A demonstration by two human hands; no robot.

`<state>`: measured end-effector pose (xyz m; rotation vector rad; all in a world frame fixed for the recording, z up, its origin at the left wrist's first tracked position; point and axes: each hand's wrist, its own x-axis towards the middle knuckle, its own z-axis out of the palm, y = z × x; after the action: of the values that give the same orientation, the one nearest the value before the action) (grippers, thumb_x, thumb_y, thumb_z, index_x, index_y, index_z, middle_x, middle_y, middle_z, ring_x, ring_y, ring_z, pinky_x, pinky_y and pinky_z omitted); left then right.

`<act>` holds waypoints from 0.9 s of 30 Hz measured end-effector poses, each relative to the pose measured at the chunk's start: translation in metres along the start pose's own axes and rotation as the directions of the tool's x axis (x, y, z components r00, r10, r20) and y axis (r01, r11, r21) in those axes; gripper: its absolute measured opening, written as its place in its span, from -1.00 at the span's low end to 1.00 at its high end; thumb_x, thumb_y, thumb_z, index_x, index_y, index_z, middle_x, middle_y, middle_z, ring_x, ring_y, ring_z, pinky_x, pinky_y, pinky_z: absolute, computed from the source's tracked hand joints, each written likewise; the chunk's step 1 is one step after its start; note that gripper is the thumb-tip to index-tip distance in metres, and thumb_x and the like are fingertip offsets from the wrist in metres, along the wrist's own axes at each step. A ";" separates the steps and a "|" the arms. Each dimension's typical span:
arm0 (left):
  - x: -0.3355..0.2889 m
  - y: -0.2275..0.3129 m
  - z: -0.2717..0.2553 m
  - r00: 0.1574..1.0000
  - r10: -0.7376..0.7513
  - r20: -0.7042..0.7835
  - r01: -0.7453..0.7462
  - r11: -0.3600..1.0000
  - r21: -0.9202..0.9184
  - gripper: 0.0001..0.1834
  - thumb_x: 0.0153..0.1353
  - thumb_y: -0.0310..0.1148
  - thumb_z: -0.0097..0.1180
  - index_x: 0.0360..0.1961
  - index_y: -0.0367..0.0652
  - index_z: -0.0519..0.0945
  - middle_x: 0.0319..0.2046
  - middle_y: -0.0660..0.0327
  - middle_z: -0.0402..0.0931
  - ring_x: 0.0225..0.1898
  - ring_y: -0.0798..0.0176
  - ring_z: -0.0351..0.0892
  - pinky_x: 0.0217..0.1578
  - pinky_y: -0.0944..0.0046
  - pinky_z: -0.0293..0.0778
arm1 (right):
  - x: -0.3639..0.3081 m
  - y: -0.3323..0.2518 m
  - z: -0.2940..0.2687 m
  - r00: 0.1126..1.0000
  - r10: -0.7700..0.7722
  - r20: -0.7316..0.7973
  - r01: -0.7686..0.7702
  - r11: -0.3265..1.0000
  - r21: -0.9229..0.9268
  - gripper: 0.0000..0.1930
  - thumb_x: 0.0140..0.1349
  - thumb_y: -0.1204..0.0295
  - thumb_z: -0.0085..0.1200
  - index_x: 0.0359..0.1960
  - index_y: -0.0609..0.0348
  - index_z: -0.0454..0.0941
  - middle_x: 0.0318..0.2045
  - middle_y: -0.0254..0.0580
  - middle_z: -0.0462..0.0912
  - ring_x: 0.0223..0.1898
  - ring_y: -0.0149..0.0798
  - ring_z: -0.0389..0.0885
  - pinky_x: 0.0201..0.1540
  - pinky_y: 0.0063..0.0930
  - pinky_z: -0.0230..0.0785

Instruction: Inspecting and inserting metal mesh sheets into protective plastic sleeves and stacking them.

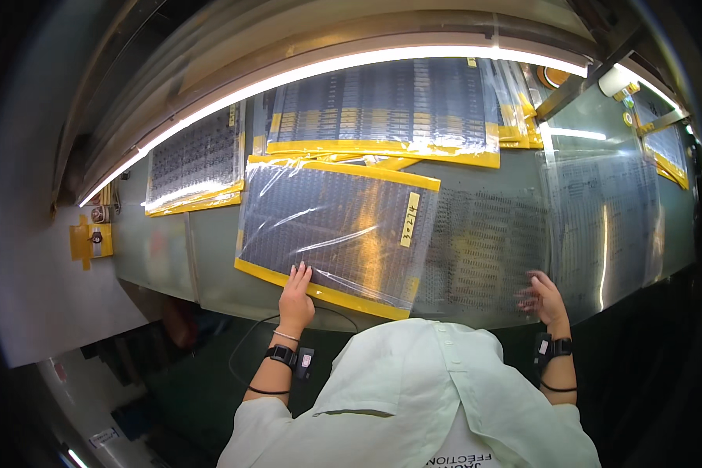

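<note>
My left hand (296, 303) lies flat, fingers stretched out, on the front edge of a dark patterned sheet (320, 226) in a clear plastic cover. Yellow tape borders that sheet along its far and near edges, and a pale yellow label (409, 220) is stuck near its right side. Partly under its right side is a see-through film (487, 242) printed with rows of small dark marks. Over the film's front right corner hovers my right hand (547, 300), its fingers apart and slightly blurred. Nothing shows in it.
Yellow-taped sheets lie behind: a large one (382, 109) at the back and another (195, 164) at the left. A large printed clear sheet (604, 218) lies at right. A bright tube light (327, 66) crosses above the table; a metal post (589, 78) stands back right.
</note>
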<state>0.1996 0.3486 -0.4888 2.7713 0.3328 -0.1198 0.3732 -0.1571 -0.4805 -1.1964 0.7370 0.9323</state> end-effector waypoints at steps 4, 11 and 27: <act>0.000 0.000 0.007 1.000 -0.017 -0.013 0.017 1.000 0.009 -0.41 -0.13 -0.68 -0.17 0.05 -0.20 0.37 0.12 0.04 0.26 0.17 -0.10 0.17 0.12 0.12 0.19 | -0.003 -0.001 0.001 0.983 -0.183 0.012 0.180 0.950 -0.253 -0.73 0.16 0.39 -0.05 -0.11 0.18 0.33 -0.42 -0.08 0.57 -0.54 -0.28 0.56 -0.49 -0.47 0.44; 0.004 -0.002 0.006 0.997 -0.068 -0.018 0.069 0.997 0.023 -0.60 -0.05 -0.59 -0.10 -0.11 -0.22 0.50 0.00 -0.01 0.38 0.06 -0.11 0.32 0.05 0.09 0.27 | -0.008 0.019 -0.020 0.960 -0.278 -0.025 0.265 0.935 -0.235 -0.74 0.17 0.41 -0.06 -0.13 0.24 0.32 -0.43 -0.05 0.58 -0.56 -0.26 0.58 -0.52 -0.51 0.43; 0.314 0.184 0.077 0.816 0.564 -0.129 -0.480 0.784 0.393 -0.47 0.00 -0.30 0.10 0.06 -0.11 0.36 0.09 0.00 0.28 0.10 -0.15 0.26 0.05 0.12 0.29 | 0.062 -0.118 0.092 0.594 -0.797 0.111 0.510 0.267 -0.817 -0.71 0.05 0.29 0.07 -0.27 0.22 0.47 -0.40 -0.02 0.59 -0.35 -0.05 0.56 -0.28 -0.31 0.38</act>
<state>0.5453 0.2217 -0.5395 3.1085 -0.4703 0.3343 0.5063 -0.0663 -0.4629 -2.2886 -0.0985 0.2472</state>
